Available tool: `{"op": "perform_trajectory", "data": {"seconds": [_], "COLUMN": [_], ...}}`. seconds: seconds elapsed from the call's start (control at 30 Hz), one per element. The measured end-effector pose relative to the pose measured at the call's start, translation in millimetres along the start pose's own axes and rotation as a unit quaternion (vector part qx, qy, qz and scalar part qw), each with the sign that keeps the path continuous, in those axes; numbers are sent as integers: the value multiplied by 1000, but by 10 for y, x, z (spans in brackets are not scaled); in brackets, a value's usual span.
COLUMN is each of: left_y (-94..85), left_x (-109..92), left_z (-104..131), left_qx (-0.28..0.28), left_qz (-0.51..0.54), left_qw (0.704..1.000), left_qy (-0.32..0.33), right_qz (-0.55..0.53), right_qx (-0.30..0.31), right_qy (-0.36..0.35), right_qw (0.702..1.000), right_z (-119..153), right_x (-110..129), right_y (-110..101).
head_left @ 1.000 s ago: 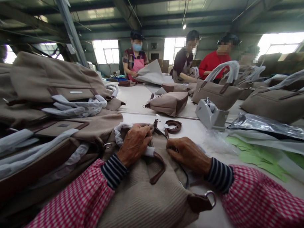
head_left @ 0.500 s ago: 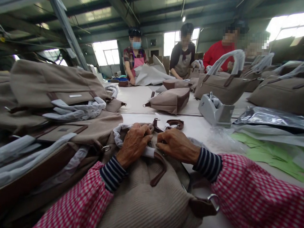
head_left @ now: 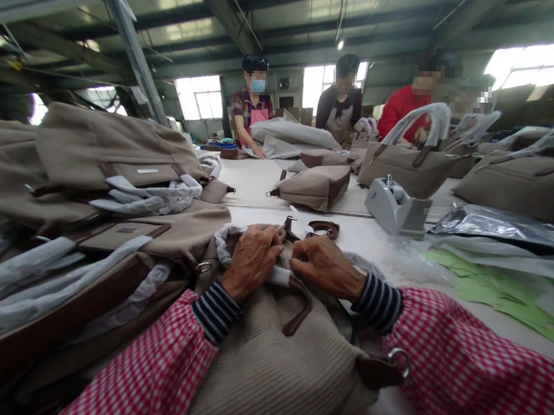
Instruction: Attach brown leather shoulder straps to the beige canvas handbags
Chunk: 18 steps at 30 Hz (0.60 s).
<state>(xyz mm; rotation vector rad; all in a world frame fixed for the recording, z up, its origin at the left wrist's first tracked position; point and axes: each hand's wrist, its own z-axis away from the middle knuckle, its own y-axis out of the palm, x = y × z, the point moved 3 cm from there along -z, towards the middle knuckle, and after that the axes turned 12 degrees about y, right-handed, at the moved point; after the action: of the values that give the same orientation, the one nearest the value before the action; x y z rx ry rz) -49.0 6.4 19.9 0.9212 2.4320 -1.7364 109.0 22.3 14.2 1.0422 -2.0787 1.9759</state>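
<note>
A taupe ribbed handbag [head_left: 262, 358] lies before me, its brown leather tab with a metal ring pointing right. At its top edge my left hand [head_left: 254, 261] is closed, fingers curled on the rim beside a handle wrapped in white paper [head_left: 280, 276]. Facing it, my right hand [head_left: 327, 264] is also closed, thumb and forefinger pinched at the bag's mouth. The exact part under the fingertips is hidden. The handle's brown leather end [head_left: 298, 314] rests on the bag's front. Just beyond my hands lies a coiled brown strap [head_left: 324, 229].
Taupe bags with wrapped handles [head_left: 120, 147] are piled at left. A grey tape dispenser [head_left: 397, 205] stands right of centre, near clear plastic and green sheets [head_left: 496, 288]. Another bag [head_left: 311, 186] lies ahead. Several co-workers, one in a red top [head_left: 401, 115], stand across the table.
The view has shifted slightly, so most things sit a little right and lower. My hands stay at the bag's top edge. The masked co-worker's grey-white sheet has changed shape.
</note>
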Motion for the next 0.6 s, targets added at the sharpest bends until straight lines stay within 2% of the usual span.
{"op": "perform_trajectory", "data": {"seconds": [0.3,0.6], "left_y": [54,37], "left_x": [85,74], "left_z": [7,8], "left_qx": [-12,-9], "left_qz": [-5,-5], "left_qw": [1000,1000], "left_qy": [27,17], "right_qz": [-11,-9], "right_qx": [-19,-23], "right_qy": [0,-2], "right_qw": [1000,1000], "right_z": [6,4], "right_x": [-18,-39], "right_y": [35,72]}}
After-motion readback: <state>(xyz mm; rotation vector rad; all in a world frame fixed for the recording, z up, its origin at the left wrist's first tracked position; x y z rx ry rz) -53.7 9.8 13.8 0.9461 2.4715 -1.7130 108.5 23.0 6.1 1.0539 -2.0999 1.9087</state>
